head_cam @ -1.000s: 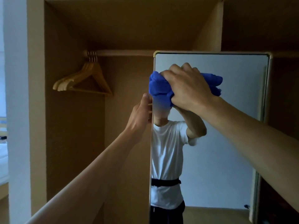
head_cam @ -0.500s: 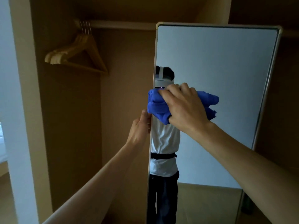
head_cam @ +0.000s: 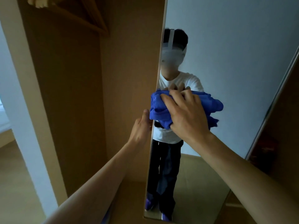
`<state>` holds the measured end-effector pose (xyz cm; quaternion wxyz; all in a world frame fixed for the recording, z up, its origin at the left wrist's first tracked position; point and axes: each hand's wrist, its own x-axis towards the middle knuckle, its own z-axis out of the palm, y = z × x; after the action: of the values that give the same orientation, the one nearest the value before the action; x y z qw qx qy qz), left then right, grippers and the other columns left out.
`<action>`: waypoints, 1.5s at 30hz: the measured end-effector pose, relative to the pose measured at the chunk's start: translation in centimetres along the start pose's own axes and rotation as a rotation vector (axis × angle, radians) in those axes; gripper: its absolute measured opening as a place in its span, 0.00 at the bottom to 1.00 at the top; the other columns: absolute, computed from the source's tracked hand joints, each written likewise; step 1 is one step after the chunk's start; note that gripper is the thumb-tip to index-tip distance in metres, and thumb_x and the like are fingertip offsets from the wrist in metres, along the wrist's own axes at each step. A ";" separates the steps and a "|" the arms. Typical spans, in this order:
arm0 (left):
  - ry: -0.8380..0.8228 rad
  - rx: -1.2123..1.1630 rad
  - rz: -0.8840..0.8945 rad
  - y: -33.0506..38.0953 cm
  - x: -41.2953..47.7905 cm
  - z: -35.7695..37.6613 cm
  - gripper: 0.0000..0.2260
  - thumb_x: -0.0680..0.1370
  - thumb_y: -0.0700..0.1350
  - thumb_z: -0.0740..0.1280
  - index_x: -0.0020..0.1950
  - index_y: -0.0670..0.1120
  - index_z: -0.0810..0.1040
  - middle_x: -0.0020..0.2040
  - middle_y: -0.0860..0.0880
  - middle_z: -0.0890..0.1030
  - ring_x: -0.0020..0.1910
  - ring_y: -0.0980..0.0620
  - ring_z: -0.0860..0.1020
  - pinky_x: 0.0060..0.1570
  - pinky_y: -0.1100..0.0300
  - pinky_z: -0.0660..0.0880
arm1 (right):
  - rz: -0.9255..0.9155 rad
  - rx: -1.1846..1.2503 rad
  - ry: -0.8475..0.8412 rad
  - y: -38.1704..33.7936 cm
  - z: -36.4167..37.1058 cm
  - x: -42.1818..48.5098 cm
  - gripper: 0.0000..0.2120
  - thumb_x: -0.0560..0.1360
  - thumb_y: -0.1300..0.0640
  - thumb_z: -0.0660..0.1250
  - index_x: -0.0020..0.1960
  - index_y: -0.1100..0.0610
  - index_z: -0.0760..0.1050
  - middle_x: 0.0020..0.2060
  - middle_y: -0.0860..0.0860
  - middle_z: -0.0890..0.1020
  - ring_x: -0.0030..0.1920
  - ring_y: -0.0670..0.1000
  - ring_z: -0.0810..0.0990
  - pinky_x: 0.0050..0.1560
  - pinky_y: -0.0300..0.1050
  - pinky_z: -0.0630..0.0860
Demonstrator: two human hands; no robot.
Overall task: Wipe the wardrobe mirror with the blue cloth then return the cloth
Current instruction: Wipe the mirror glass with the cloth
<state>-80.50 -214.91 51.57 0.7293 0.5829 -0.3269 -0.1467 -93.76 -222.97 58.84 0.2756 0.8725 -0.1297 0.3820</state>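
- Wooden wardrobe (head_cam: 72,78) panels fill the left of the view, brown and dim, with pale wooden hangers (head_cam: 38,2) just peeking in at the top corner.
- Beside that, a white wall (head_cam: 21,110) runs down the far left, and a strip of light floor (head_cam: 16,183) shows below it.
- Centre and right, it's the tall mirror (head_cam: 234,62), standing out edge-on from the wardrobe and tilted across the frame.
- And the action: the blue cloth (head_cam: 159,109) is bunched into a thick wad, pressed against the glass near the mirror's left edge, about mid-height.
- Right hand (head_cam: 187,117) is on top of it, fingers (head_cam: 168,99) spread and bent over the wad, clamping it to the mirror.
- Left hand (head_cam: 140,128) is just beside and below the cloth, holding the mirror's left edge, thumb lying up along it; the other fingers tuck round the edge, mostly out of sight.
- In the glass, a reflection (head_cam: 163,167) of the person in a white T-shirt and dark trousers, hands meeting the cloth.
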 end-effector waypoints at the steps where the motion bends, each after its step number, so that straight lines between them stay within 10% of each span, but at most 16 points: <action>1: -0.002 0.006 -0.005 -0.6 -0.3 -0.1 0.25 0.86 0.57 0.49 0.43 0.65 0.85 0.47 0.52 0.88 0.48 0.54 0.85 0.53 0.52 0.78 | 0.001 0.001 -0.003 -0.3 0.4 -0.5 0.25 0.70 0.56 0.72 0.66 0.54 0.72 0.62 0.54 0.77 0.55 0.60 0.74 0.54 0.55 0.71; 12: 0.061 -0.034 -0.193 -9.1 -3.9 -1.0 0.25 0.86 0.61 0.50 0.43 0.66 0.85 0.47 0.60 0.87 0.56 0.56 0.82 0.63 0.53 0.74 | -0.025 0.099 -0.080 -4.0 6.0 -8.3 0.32 0.67 0.57 0.74 0.70 0.56 0.71 0.65 0.56 0.76 0.58 0.61 0.75 0.58 0.57 0.71; 18: 0.098 -0.103 -0.247 -12.4 -5.4 -1.5 0.25 0.87 0.56 0.49 0.48 0.53 0.85 0.45 0.58 0.87 0.47 0.62 0.84 0.40 0.72 0.77 | -0.034 0.113 -0.152 -6.4 9.5 -13.5 0.30 0.70 0.56 0.74 0.71 0.56 0.72 0.65 0.56 0.77 0.61 0.62 0.76 0.61 0.58 0.72; 45: 0.195 0.087 -0.411 -32.3 -10.6 -3.3 0.20 0.84 0.61 0.53 0.45 0.64 0.83 0.49 0.61 0.85 0.49 0.64 0.82 0.50 0.63 0.74 | 0.010 0.153 -0.147 -16.4 24.3 -31.2 0.20 0.81 0.54 0.65 0.72 0.53 0.72 0.65 0.55 0.77 0.59 0.58 0.73 0.62 0.54 0.67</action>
<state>-80.84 -215.07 17.47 0.6865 0.6794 -0.1352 -0.2210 -93.20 -223.23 16.04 0.1960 0.9160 -0.1245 0.3272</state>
